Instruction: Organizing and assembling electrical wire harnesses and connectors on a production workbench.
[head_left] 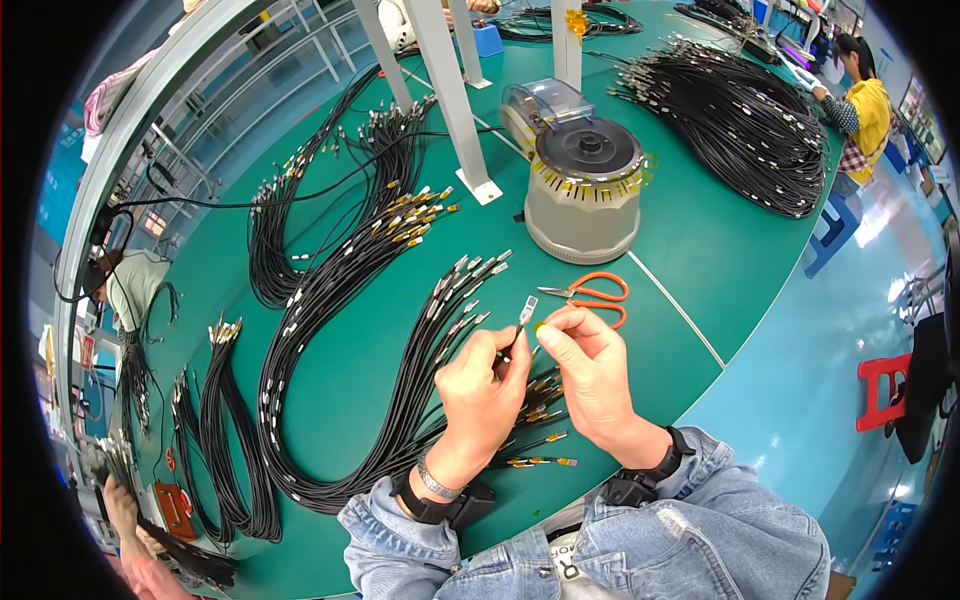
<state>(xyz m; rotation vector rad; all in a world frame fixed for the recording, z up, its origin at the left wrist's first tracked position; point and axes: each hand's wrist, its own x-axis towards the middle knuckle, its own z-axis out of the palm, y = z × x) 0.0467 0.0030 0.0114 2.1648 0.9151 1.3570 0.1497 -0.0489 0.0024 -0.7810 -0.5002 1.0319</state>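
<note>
Near the table's front edge, my left hand [485, 385] is closed on a black cable, whose silvery plug [528, 309] sticks up past the fingertips. Beside it, my right hand [592, 375] pinches a small yellow piece of tape [540, 328], a little apart from the plug. A bundle of black cables [290, 400] curves around to the left of my hands, and several ends with yellow tags [545, 440] lie under my wrists. Just beyond my right hand are scissors [600, 293] with orange handles. A round grey tape dispenser [585, 205] with yellow strips around its top stands behind them.
Grey metal posts [450, 100] rise from the green table [690, 270]. A large cable coil [735, 125] lies at the far right, near a person in yellow [868, 120]. More cable bundles [235, 440] are at the left, where other people work. A red stool [884, 392] stands on the floor.
</note>
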